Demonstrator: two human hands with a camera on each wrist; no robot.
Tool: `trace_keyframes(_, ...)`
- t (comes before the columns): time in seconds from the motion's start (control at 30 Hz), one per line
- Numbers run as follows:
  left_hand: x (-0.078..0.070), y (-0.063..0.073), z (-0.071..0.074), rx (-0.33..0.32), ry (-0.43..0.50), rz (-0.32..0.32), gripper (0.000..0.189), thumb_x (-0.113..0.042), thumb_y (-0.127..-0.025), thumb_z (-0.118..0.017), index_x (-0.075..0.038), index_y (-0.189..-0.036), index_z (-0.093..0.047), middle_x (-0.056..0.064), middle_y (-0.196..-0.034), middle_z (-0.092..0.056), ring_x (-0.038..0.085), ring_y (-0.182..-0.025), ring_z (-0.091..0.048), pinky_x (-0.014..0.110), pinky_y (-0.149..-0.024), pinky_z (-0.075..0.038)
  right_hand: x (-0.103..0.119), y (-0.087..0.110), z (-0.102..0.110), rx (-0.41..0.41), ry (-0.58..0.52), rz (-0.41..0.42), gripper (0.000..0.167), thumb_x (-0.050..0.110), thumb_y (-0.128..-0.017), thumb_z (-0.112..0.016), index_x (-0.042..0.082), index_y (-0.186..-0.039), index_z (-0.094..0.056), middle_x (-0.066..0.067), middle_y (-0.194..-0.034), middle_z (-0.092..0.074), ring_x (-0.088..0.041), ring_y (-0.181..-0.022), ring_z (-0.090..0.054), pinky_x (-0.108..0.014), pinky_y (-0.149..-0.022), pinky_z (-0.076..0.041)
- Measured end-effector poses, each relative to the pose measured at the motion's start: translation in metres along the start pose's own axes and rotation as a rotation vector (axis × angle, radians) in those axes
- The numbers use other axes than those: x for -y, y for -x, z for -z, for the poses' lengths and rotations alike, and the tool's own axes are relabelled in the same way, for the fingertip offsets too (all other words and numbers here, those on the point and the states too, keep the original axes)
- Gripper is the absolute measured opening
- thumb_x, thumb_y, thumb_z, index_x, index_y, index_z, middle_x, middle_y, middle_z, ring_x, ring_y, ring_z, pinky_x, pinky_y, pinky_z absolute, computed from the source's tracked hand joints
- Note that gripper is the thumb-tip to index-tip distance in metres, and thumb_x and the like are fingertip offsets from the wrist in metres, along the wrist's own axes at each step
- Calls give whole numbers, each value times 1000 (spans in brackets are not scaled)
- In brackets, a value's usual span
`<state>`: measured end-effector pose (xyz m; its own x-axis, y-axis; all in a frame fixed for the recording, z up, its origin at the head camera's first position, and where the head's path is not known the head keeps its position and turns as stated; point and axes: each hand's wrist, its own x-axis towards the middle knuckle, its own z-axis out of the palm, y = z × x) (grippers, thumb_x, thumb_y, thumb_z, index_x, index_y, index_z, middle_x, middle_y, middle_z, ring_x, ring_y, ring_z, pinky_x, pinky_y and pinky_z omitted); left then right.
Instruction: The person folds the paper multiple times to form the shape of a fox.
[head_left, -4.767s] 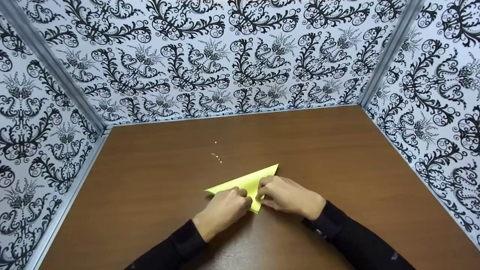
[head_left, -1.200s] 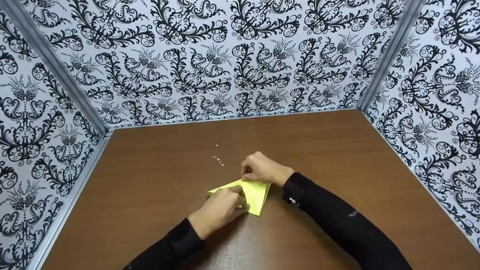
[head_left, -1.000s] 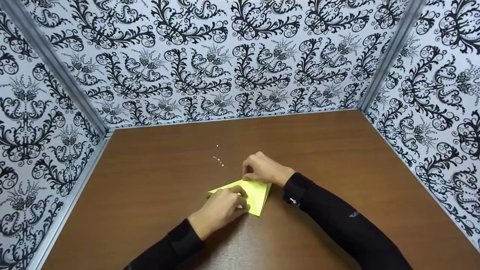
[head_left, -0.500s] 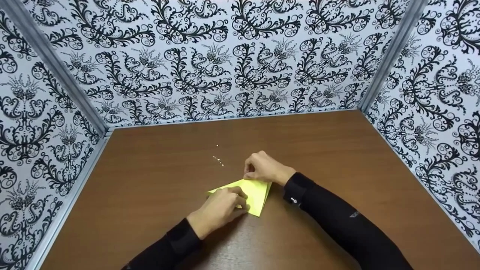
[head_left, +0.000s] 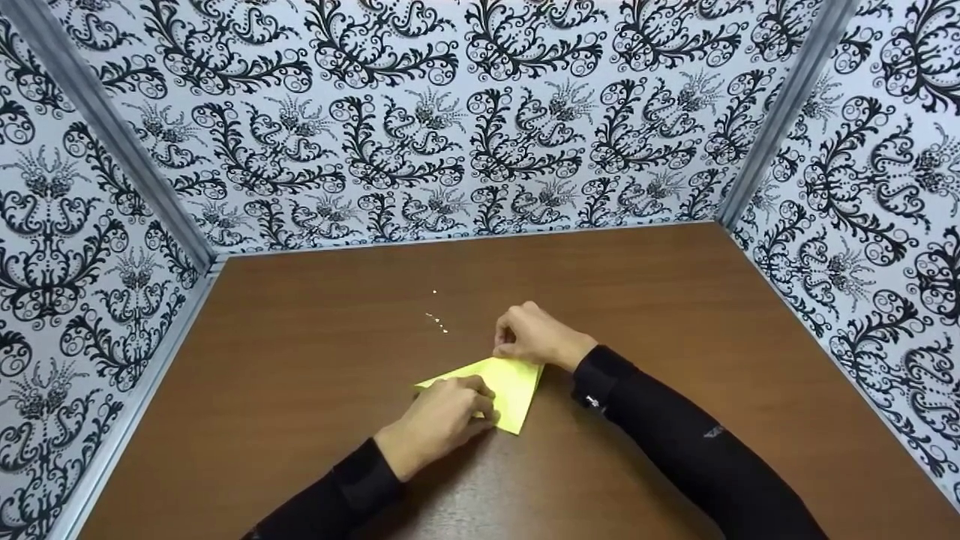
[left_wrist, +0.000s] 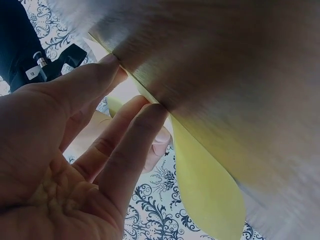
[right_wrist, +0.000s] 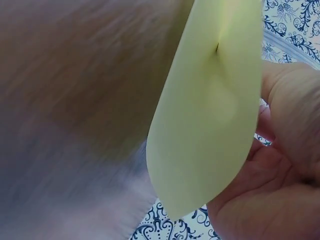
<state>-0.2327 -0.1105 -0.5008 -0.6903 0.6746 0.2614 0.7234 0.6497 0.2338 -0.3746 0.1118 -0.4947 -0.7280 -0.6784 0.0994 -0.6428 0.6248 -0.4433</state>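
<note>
A folded sheet of yellow paper lies on the brown table in front of me, its near corner pointing towards me. My left hand presses the paper's left part with its fingertips; in the left wrist view the thumb and fingers reach down to the sheet, fairly straight. At the far edge my right hand pinches the upper layer with bent fingers, thumb at the edge. The right wrist view has a curved flap of the paper standing in front of the right hand, hiding its fingertips.
Several tiny white specks lie on the table beyond the paper. White walls with black scrollwork enclose the table at the back and both sides, with grey metal posts at the corners.
Since the oldest frame the far part of the paper has been folded over towards me and my right hand has moved to the far edge. Lately it shifts slightly right with the layer; the left stays put.
</note>
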Motion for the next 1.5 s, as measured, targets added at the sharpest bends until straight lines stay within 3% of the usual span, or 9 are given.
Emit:
trace_keyframes(0.4, -1, 1, 1, 0, -4, -9, 5, -13, -101, -91, -11, -105, -93, 8, -118, -85, 21, -109, -85, 26, -94, -70, -10, 10, 6, -25, -9, -15, 9, 10, -100, -91, 9, -92, -88, -4, -87, -85, -7, -75, -69, -26, -73, -62)
trace_keyframes(0.8, -1, 1, -1, -13, -13, -23, 6, -9, -99, -94, -13, -103, -92, 7, -117, -85, 21, -110, -85, 30, -96, -71, -23, 18, 9, -37, -5, -36, 8, 11, -102, -90, 10, -94, -88, -3, -90, -86, -8, -78, -73, -30, -78, -67)
trace_keyframes(1.17, -3, 3, 1, 19, 0, -3, 4, -10, -100, -91, -12, -104, -92, 7, -119, -85, 21, -114, -84, 27, -99, -70, -29, 24, 14, -48, 3, -55, 13, 12, -101, -89, 11, -89, -86, -2, -88, -83, -9, -79, -68, -30, -77, -61)
trace_keyframes(1.5, -4, 1, 1, 4, -25, -6, 4, -10, -100, -93, -13, -102, -92, 7, -119, -85, 21, -113, -85, 29, -98, -70, -35, 27, 17, -57, 21, -80, 10, 14, -102, -89, 12, -93, -87, -1, -90, -84, -10, -81, -69, -32, -81, -63)
